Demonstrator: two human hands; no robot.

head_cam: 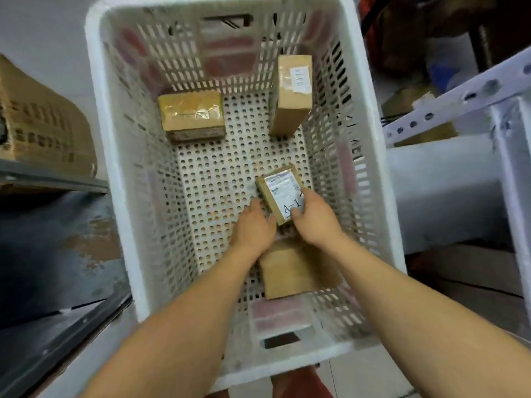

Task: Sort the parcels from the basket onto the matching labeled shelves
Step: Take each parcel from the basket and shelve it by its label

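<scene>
Small box (pixel 280 193) marked "A-1", low in the white basket (pixel 115 168), pinched by the right hand (pixel 313 222); left hand (pixel 253 225) flat against its side. Picking-up step (three more boxes waiting). Next: lifting out, finding the A-1 shelf.

Single head view, wide-angle. Looks steeply down and forward from above into white basket (pixel 373 156), close range, basket filling frame centre. Both forearms enter from bottom edge. Shelving at left and right margins, edges bowed.
</scene>
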